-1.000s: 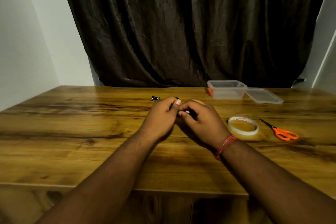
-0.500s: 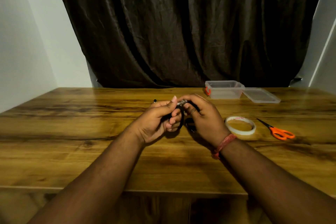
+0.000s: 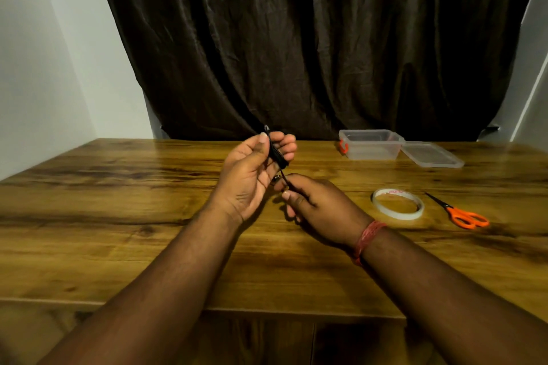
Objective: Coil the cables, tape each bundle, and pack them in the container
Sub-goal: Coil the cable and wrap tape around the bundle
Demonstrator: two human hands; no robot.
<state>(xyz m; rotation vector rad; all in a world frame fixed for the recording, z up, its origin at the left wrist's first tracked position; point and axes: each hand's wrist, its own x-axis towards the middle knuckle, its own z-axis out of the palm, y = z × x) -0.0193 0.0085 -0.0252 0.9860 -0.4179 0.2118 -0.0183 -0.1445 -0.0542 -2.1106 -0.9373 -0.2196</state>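
My left hand (image 3: 252, 175) is raised above the table, palm toward me, and grips a small folded bundle of black cable (image 3: 275, 154) between thumb and fingers. One end of the cable sticks up above the thumb. A short strand runs down from the bundle to my right hand (image 3: 317, 204), which pinches it just below and to the right of the left hand. A clear plastic container (image 3: 370, 144) with an orange latch stands at the back right, its lid (image 3: 431, 154) lying beside it.
A roll of clear tape (image 3: 397, 204) lies flat to the right of my right hand. Orange-handled scissors (image 3: 462, 215) lie further right. A dark curtain hangs behind the wooden table (image 3: 118, 216), whose front edge is near me.
My left hand has lifted off the table and turned palm toward me with the cable bundle. My right hand has dropped lower, pulling a strand out from it.
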